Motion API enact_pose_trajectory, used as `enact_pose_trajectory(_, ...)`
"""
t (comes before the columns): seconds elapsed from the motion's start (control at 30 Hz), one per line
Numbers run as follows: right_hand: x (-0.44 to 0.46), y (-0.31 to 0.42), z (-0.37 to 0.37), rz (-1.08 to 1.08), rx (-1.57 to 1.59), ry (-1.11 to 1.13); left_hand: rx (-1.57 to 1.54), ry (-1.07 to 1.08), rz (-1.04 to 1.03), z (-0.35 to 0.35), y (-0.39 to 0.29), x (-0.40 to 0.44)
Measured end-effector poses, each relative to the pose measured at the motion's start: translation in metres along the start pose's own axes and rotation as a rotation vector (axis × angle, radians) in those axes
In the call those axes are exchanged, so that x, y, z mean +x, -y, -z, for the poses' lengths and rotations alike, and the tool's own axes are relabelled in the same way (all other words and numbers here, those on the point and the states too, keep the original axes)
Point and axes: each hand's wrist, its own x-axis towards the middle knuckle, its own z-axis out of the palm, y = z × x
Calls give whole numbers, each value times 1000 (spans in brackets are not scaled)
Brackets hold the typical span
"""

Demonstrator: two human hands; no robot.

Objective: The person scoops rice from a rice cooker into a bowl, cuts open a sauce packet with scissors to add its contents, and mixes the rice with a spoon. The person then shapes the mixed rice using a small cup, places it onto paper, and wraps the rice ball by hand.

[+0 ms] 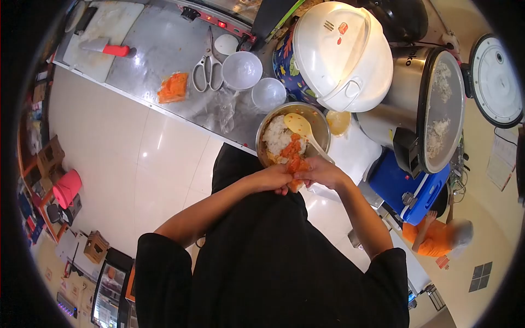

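Note:
My left hand point(276, 177) and my right hand point(324, 172) are close together at the near edge of a metal bowl point(321, 113). Between them both hands pinch a plastic packet point(296, 184) with orange contents. Orange food point(293, 147), reaching up from the packet, lies on white rice point(276, 135) in the bowl. Resting in the bowl is a pale yellow rice paddle point(298, 124), its handle over the right rim. Fingers hide part of the packet.
On the metal counter lie another orange packet point(173, 87), scissors point(208, 72), white bowls point(242, 71) and a red-handled knife point(109, 48). Two rice cookers, one white-lidded point(344, 54), one open point(396, 98), stand beyond and right. A person in orange point(429, 238) is at right.

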Motion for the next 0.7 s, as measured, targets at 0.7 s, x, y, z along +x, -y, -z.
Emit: enact_pose_trajectory(0.7, 4, 47, 13, -179, -48, -3, -200, -5, -14, 8, -1, -32)
